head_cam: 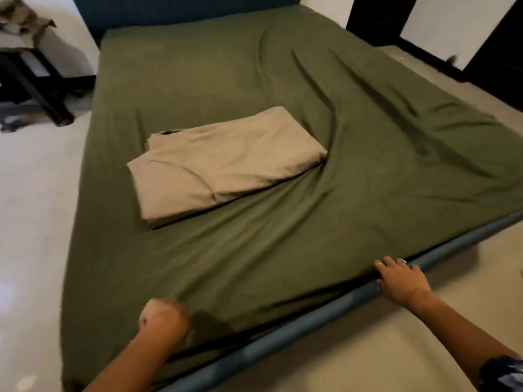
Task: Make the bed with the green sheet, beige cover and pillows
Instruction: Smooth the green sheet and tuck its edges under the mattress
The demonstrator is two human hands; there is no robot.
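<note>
Two hands at the green sheet's foot edge; left hand fisted on it; right hand flat.

Dim, warm indoor lighting with no visible source. Soft shadows fill the creases of the olive-green fabric bed sheet. The clenched left hand is motion-blurred, its fingers perhaps gripping cloth. Wide-angle distortion bows the teal padded bed frame edge; corners appear soft and smeared.
</note>
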